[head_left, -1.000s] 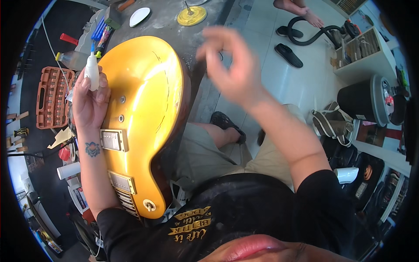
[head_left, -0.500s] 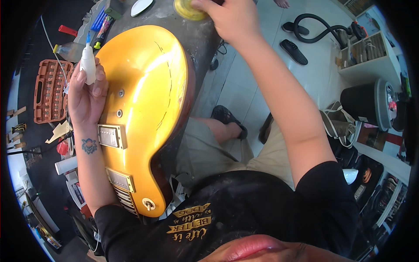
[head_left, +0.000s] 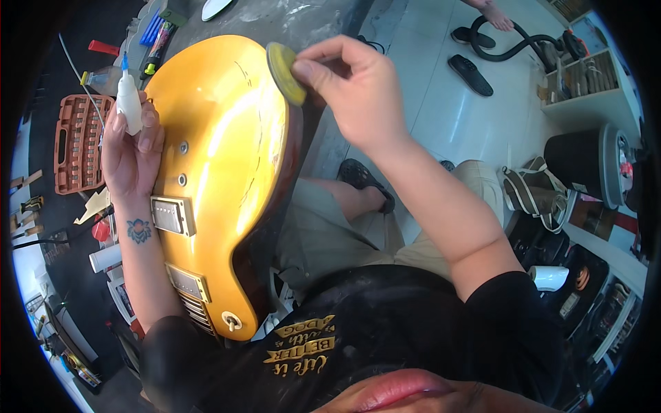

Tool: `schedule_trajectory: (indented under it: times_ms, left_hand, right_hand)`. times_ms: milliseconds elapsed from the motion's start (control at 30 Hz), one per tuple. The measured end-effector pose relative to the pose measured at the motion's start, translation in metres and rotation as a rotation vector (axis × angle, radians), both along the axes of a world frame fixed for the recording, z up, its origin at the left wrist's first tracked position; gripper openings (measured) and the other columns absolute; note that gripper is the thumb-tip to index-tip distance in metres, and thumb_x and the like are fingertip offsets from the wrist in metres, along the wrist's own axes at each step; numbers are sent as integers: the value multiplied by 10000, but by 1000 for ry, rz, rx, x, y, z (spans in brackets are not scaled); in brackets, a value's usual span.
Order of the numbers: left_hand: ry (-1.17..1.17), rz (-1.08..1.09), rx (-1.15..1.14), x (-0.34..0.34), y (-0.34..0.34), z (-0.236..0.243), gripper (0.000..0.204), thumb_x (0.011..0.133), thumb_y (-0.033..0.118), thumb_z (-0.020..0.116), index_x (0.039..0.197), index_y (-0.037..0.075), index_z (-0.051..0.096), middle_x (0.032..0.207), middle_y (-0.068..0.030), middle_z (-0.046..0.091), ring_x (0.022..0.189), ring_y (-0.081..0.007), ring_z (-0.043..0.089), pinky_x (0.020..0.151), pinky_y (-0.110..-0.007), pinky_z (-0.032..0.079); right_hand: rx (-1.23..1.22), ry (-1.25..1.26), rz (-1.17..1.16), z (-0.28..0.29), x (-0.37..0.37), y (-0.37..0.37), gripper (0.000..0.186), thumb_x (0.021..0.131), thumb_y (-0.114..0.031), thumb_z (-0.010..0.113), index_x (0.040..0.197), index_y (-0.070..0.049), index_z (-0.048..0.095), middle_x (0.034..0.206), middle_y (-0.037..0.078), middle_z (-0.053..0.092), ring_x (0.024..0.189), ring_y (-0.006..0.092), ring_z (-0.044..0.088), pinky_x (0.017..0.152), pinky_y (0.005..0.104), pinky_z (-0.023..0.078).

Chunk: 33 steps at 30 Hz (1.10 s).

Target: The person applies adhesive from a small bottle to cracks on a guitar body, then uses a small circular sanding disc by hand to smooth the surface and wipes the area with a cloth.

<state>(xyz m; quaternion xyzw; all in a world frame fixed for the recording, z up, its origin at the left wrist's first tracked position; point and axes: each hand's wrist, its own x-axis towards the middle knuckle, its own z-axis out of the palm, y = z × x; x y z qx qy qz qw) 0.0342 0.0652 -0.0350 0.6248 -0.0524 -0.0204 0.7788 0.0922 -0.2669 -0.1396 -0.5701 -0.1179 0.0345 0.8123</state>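
Observation:
My left hand point(head_left: 135, 153) is wrapped round a white squeeze bottle point(head_left: 129, 103) with a blue nozzle, resting by the left edge of a glossy gold electric guitar body point(head_left: 213, 131). My right hand point(head_left: 351, 89) pinches a round yellow disc with a grey rim point(head_left: 289, 79), tilted on its edge at the guitar's upper right edge; whether it touches the finish I cannot tell. A broken dark line runs along the guitar's right side, beside a pale chipped-looking patch. Two pickups point(head_left: 172, 216) and a toggle switch point(head_left: 231, 321) show lower on the body.
The grey bench point(head_left: 296, 19) holds a white dish point(head_left: 215, 8) and markers. An orange socket case point(head_left: 77, 144) lies left. On the floor to the right are sandals point(head_left: 471, 76), a black hose point(head_left: 523, 55), a shelf unit point(head_left: 578, 89) and a black bin point(head_left: 582, 165); a person's bare foot point(head_left: 499, 20) shows top right.
My right hand reached to the yellow disc on the bench, took hold of it and brought it down and left to the guitar's edge. My left hand still holds the bottle, shifted slightly in view.

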Motion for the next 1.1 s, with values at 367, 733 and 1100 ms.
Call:
schedule_trajectory:
  times_ms: [367, 733, 1100]
  left_hand:
    - [-6, -35, -45, 3, 3, -1, 498, 1082, 259, 637, 1436, -46, 466, 1053, -108, 625, 725, -90, 530, 658, -240, 432]
    - [3, 26, -15, 4, 3, -2, 526, 1071, 303, 645, 1419, -70, 516, 1039, -119, 636, 716, -90, 511, 675, -228, 442]
    - [5, 0, -39, 4, 3, -1, 510, 1071, 289, 647, 1414, -68, 527, 1048, -109, 627, 731, -92, 515, 686, -229, 440]
  right_hand:
    - [-163, -304, -198, 6, 10, 9, 180, 978, -176, 779, 956, 1, 757, 828, 129, 761, 710, 196, 721, 661, 324, 544]
    - [-315, -378, -271, 3, 9, 16, 171, 1060, -150, 697, 1046, 20, 698, 842, 95, 754, 749, 123, 689, 692, 297, 548]
    - [-225, -372, -359, 2, -2, 18, 132, 988, -132, 755, 936, -17, 717, 768, 145, 732, 662, 284, 720, 619, 377, 543]
